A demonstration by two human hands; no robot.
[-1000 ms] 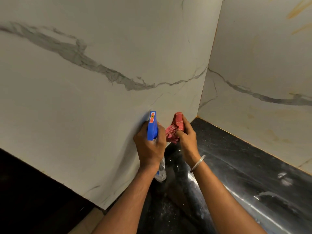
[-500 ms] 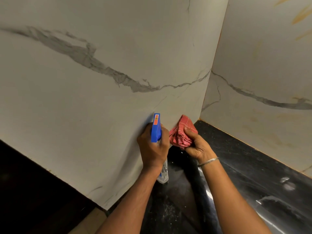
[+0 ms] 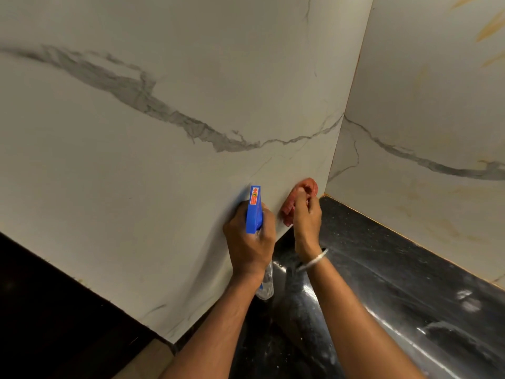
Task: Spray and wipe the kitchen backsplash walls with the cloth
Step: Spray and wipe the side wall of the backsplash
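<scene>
- left hand (image 3: 251, 242) grips blue spray bottle (image 3: 254, 212), nozzle aimed at backsplash wall (image 3: 164, 187)
- right hand (image 3: 307, 220) clutches red cloth (image 3: 287, 212), shifted up onto wall beside corner, just above desk (image 3: 382, 269)
- wipe stroke likely started

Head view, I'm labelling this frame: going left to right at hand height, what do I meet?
In order: left backsplash wall → blue spray bottle → red cloth → black countertop → right backsplash wall.
</scene>
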